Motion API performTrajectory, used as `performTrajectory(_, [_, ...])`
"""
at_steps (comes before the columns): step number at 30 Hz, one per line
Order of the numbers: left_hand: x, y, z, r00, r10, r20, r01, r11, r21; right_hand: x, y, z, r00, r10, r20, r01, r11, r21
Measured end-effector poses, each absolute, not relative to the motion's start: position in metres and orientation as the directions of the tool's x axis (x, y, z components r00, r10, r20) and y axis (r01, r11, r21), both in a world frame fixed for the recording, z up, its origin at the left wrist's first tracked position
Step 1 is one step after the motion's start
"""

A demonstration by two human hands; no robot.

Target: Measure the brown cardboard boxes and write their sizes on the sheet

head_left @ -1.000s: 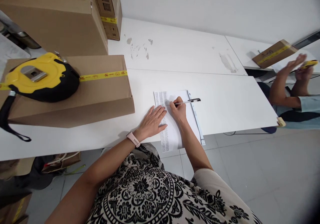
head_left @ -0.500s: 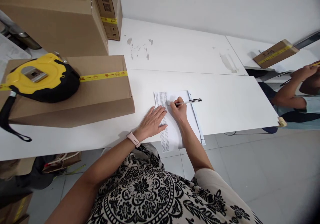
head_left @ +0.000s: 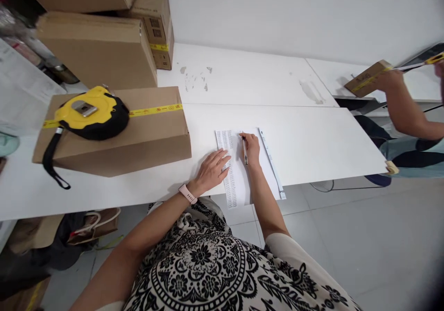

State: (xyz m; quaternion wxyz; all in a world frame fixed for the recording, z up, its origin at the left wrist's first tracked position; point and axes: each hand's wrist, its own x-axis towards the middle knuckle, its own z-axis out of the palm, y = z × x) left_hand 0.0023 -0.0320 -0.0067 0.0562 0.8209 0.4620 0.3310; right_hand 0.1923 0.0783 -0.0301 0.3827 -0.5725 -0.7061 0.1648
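Pen (head_left: pixel 245 154) gripped over printed sheets (head_left: pixel 231 188), right of a taped box (head_left: pixel 149 149)

The right hand (head_left: pixel 252 148) rests on the paper, its fingers clamped on the pen, which slants back toward the wearer. The left hand (head_left: pixel 211 167) lies flat on the printed columns, fingers slightly apart and holding nothing. The sheets lie on the white worktop (head_left: pixel 322 140), their lower end jutting past its front edge.

To the left, the cardboard box is closed with yellow tape, so its contents are hidden; a yellow-and-black tape measure (head_left: pixel 92 112) sits on top. Behind it stand a plain carton (head_left: pixel 100 47) and a taped carton (head_left: pixel 161 54), their insides also out of sight. Below the worktop is a brown bag (head_left: pixel 99 230) with pale handles; what it holds cannot be told. At far right, a co-worker's hand (head_left: pixel 388 79) is at a small taped carton (head_left: pixel 364 82).
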Motion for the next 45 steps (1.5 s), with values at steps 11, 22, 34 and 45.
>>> performTrajectory(11, [-0.146,-0.114,0.153,-0.122,0.423,0.898,0.974,-0.125,0.191,0.194,0.09,-0.049,0.064,0.927,0.368,0.594,0.261,-0.761])
performTrajectory(22, [-0.203,-0.07,0.158,-0.428,0.69,0.584,0.817,0.019,0.577,0.18,0.068,-0.01,0.155,0.951,0.266,0.495,0.158,-0.854])
performTrajectory(34, [-0.131,-0.156,0.117,-0.209,0.957,0.203,-0.111,-0.23,0.967,0.059,-0.074,0.09,-0.396,0.908,0.135,-0.219,0.049,-0.975])
performTrajectory(45, [-0.163,-0.176,0.099,-0.249,0.967,0.061,-0.143,-0.099,0.985,0.05,-0.065,0.089,-0.667,0.744,0.036,-0.174,-0.109,-0.979])
